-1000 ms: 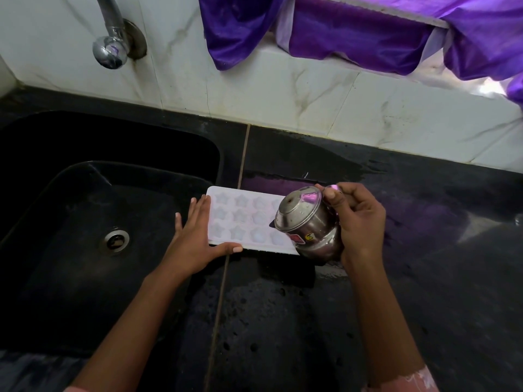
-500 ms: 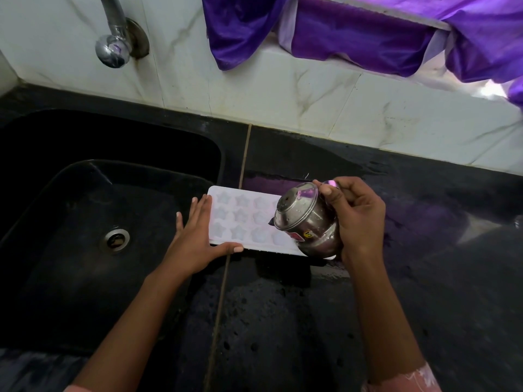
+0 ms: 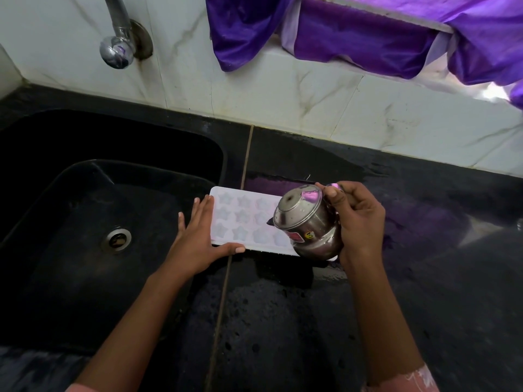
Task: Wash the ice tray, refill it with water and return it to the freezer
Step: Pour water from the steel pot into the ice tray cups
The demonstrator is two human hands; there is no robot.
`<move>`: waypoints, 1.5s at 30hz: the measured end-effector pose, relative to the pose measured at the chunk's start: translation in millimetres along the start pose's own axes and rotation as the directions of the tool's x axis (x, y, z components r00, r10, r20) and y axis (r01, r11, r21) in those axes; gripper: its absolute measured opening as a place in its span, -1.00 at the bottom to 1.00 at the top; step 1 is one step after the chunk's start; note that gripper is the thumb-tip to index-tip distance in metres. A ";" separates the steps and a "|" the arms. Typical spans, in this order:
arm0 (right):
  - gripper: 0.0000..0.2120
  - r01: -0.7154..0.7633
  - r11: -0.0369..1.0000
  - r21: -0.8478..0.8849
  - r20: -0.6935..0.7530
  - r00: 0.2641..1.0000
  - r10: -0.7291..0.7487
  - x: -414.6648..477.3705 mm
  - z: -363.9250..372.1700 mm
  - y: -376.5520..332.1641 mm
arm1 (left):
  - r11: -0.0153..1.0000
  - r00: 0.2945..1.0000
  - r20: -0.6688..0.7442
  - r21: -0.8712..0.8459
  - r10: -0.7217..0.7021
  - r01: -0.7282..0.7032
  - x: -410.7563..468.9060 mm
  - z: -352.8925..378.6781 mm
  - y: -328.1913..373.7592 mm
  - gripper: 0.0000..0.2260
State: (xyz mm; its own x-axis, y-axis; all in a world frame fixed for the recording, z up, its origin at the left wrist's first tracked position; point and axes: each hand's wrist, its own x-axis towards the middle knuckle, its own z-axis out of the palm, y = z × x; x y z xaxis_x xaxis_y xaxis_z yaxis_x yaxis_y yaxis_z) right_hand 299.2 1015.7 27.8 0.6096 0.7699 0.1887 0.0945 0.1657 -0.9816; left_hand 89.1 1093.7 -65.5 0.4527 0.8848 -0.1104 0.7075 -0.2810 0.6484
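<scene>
Just right of a black sink (image 3: 70,222), a white ice tray (image 3: 240,219) with star-shaped wells lies flat on a wet black counter (image 3: 283,321), its left end at the sink's edge. The right hand (image 3: 359,222) curls its fingers round the far side of a small steel kettle (image 3: 305,222), tilted so that its short spout hangs over the tray's right half. Whether water is running cannot be told. The left hand (image 3: 195,244) lies flat, fingers straight against the tray's left end and thumb along the near edge, bracing rather than gripping.

Likely risks:
- Too steep a tilt would flood the shallow wells and spill onto the counter.
- The kettle hides the right-hand wells, so overfilling there may go unnoticed.
- A nudge on wet stone could slide the tray toward the sink.
</scene>
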 end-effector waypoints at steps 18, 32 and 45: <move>-0.91 -0.028 1.000 0.013 0.107 0.994 0.027 2.2 25.6 1.5 | 1.000 1.000 -0.004 0.008 0.005 -0.005 -1.1 0.2 -0.3 0.01; -0.85 0.061 0.994 -0.090 0.141 0.989 -0.048 2.7 30.9 -4.6 | 1.000 1.000 -0.017 0.002 0.014 -0.014 -1.6 0.2 -0.2 0.00; -0.92 -0.035 0.999 0.019 0.105 0.994 0.033 0.4 31.1 3.0 | 1.000 0.999 -0.028 -0.006 0.021 -0.021 -2.4 -0.5 0.6 0.00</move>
State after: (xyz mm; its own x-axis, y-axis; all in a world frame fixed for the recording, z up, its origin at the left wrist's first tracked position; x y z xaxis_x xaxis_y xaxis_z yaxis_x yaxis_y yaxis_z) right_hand 275.3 1035.7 25.9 0.5265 0.8353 0.1586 0.0581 0.1507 -0.9869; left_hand 88.1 1091.6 -64.5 0.4521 0.8888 -0.0757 0.6942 -0.2973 0.6555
